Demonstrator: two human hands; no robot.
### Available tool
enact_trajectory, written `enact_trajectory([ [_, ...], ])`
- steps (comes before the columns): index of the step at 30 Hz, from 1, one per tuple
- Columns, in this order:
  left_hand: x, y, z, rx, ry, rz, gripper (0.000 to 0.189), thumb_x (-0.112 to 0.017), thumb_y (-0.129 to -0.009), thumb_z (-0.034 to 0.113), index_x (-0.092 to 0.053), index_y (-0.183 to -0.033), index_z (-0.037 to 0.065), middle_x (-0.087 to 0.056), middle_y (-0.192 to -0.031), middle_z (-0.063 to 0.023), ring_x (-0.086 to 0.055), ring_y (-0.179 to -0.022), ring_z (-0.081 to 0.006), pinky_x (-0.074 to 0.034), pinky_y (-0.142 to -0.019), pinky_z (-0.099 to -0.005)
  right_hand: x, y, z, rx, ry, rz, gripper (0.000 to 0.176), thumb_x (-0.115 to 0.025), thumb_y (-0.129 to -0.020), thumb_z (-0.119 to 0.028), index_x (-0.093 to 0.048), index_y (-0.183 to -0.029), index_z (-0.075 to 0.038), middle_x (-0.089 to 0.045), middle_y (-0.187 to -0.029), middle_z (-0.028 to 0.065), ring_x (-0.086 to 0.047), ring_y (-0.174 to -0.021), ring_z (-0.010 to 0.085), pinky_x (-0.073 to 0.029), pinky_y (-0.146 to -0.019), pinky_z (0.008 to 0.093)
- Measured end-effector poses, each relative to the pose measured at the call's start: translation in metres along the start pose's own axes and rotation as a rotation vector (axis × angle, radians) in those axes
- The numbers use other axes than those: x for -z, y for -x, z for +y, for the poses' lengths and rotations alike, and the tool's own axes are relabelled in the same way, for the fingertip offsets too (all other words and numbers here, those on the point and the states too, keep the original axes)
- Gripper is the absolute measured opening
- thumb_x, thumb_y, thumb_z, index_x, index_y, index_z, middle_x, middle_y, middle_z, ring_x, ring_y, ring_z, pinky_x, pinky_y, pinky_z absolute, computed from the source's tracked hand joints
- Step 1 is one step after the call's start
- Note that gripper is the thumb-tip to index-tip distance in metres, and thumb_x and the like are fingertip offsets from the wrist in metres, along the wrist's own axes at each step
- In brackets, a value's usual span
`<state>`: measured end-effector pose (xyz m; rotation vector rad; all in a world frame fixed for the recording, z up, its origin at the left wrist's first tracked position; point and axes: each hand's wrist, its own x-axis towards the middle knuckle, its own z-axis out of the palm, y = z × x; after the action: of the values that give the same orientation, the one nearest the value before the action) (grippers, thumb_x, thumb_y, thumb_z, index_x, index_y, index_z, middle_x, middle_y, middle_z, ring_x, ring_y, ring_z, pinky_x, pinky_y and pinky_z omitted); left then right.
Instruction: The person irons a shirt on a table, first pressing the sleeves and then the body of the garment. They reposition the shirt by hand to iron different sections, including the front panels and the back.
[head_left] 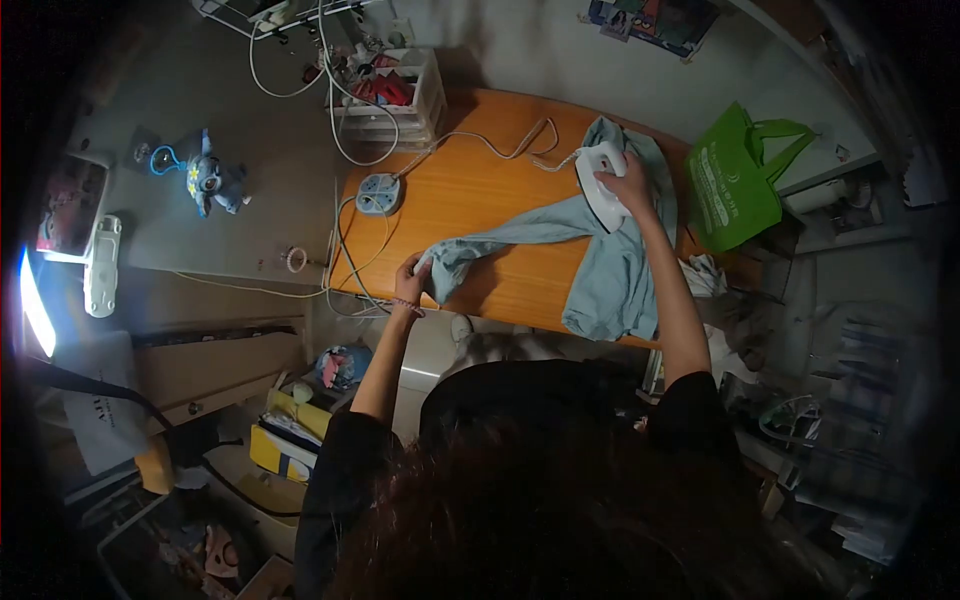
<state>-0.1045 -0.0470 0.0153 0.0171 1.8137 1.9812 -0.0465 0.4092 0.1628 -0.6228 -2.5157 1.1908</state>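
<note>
A pale blue-green garment (610, 275) lies across the right part of the orange wooden table (450, 200), one long sleeve or leg stretched out to the left. My left hand (411, 278) grips the end of that stretched part at the table's front left, its fingers closed on the bunched cloth. In my right hand (627, 187) is a white iron (603, 185), held by its handle with its tip towards me, over the upper part of the garment. The iron's cord runs left across the table.
A round power strip (379, 194) with cables sits at the table's left edge. Behind it stands a white drawer unit (400, 110) holding small items. A green bag (738, 180) is at the right. A lit lamp (38, 305) and a blue plush toy (213, 180) are at the left.
</note>
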Motion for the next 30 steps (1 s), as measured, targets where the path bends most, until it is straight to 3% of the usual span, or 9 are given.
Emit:
enact_trajectory([
  [8, -0.016, -0.004, 0.090, 0.394, 0.504, -0.280, 0.032, -0.068, -0.084, 0.006, -0.059, -0.114, -0.002, -0.067, -0.108, -0.0114, -0.066, -0.098, -0.0239, -0.056, -0.087, -0.0383, -0.016, -0.001, -0.012, 0.041, -0.128, 0.042, 0.048, -0.081, -0.069, -0.021, -0.059, -0.106, 0.000, -0.066, -0.096, 0.0138, -0.064, -0.088, 0.0267, -0.049, -0.078, 0.0362],
  [12, -0.043, 0.004, 0.116, 0.317, 0.206, -0.379, 0.026, -0.067, -0.088, 0.012, -0.062, -0.111, 0.000, -0.068, -0.101, -0.0073, -0.065, -0.093, -0.0164, -0.055, -0.080, -0.0312, -0.009, 0.005, -0.027, 0.012, -0.110, 0.081, 0.051, -0.081, -0.069, -0.021, -0.058, -0.108, 0.001, -0.066, -0.099, 0.0141, -0.064, -0.089, 0.0257, -0.049, -0.079, 0.0357],
  [15, -0.070, 0.006, 0.156, -0.095, -0.206, -0.514, 0.017, -0.061, -0.089, 0.006, -0.061, -0.106, 0.001, -0.064, -0.089, -0.0015, -0.062, -0.093, -0.0107, -0.049, -0.085, -0.0275, -0.003, 0.003, -0.019, 0.056, -0.022, 0.115, 0.047, -0.081, -0.069, -0.019, -0.058, -0.107, -0.002, -0.067, -0.097, 0.0155, -0.065, -0.090, 0.0297, -0.051, -0.078, 0.0379],
  [19, -0.094, 0.011, 0.203, -0.306, -0.247, -0.471, 0.018, -0.058, -0.086, -0.002, -0.061, -0.104, -0.002, -0.065, -0.087, -0.0025, -0.062, -0.092, -0.0113, -0.049, -0.085, -0.0284, 0.004, 0.012, -0.021, 0.053, -0.098, 0.152, 0.047, -0.081, -0.069, -0.021, -0.058, -0.106, -0.002, -0.066, -0.098, 0.0157, -0.065, -0.091, 0.0318, -0.051, -0.077, 0.0390],
  [21, -0.093, -0.002, 0.205, -1.010, -0.683, -0.438, 0.018, -0.056, -0.084, -0.006, -0.061, -0.101, -0.003, -0.066, -0.083, -0.0039, -0.063, -0.090, -0.0120, -0.050, -0.082, -0.0279, 0.006, 0.020, -0.023, 0.066, -0.108, 0.182, 0.048, -0.081, -0.069, -0.022, -0.057, -0.105, -0.003, -0.066, -0.099, 0.0154, -0.065, -0.091, 0.0323, -0.051, -0.076, 0.0397],
  [22, -0.090, -0.002, 0.196, -1.007, -0.683, -0.448, 0.018, -0.056, -0.084, -0.006, -0.061, -0.101, -0.003, -0.066, -0.083, -0.0039, -0.063, -0.090, -0.0120, -0.050, -0.082, -0.0279, 0.003, 0.025, -0.020, 0.026, -0.036, 0.181, 0.048, -0.081, -0.069, -0.023, -0.057, -0.105, -0.003, -0.066, -0.099, 0.0151, -0.064, -0.092, 0.0330, -0.050, -0.077, 0.0404],
  [24, -0.080, -0.005, 0.168, -0.484, -0.415, -0.335, 0.015, -0.057, -0.085, -0.004, -0.062, -0.099, -0.004, -0.066, -0.079, -0.0055, -0.062, -0.083, -0.0117, -0.050, -0.077, -0.0271, -0.004, 0.032, -0.014, -0.016, 0.032, 0.189, 0.048, -0.081, -0.069, -0.024, -0.056, -0.105, -0.004, -0.065, -0.100, 0.0149, -0.064, -0.092, 0.0337, -0.050, -0.077, 0.0411],
  [27, -0.073, -0.013, 0.150, -0.269, -0.325, -0.218, 0.012, -0.059, -0.087, 0.000, -0.062, -0.098, -0.003, -0.064, -0.077, -0.0058, -0.060, -0.077, -0.0109, -0.049, -0.073, -0.0258, -0.008, 0.047, -0.006, -0.037, -0.005, 0.177, 0.048, -0.079, -0.070, -0.024, -0.054, -0.106, -0.004, -0.065, -0.101, 0.0150, -0.062, -0.095, 0.0348, -0.049, -0.080, 0.0418],
  [30, -0.076, -0.014, 0.151, -0.361, -0.408, -0.257, 0.010, -0.061, -0.089, 0.006, -0.062, -0.096, -0.002, -0.063, -0.078, -0.0046, -0.057, -0.075, -0.0098, -0.047, -0.069, -0.0246, -0.007, 0.054, -0.003, -0.076, -0.034, 0.175, 0.049, -0.079, -0.070, -0.025, -0.054, -0.106, -0.004, -0.065, -0.100, 0.0153, -0.062, -0.095, 0.0356, -0.049, -0.079, 0.0422],
])
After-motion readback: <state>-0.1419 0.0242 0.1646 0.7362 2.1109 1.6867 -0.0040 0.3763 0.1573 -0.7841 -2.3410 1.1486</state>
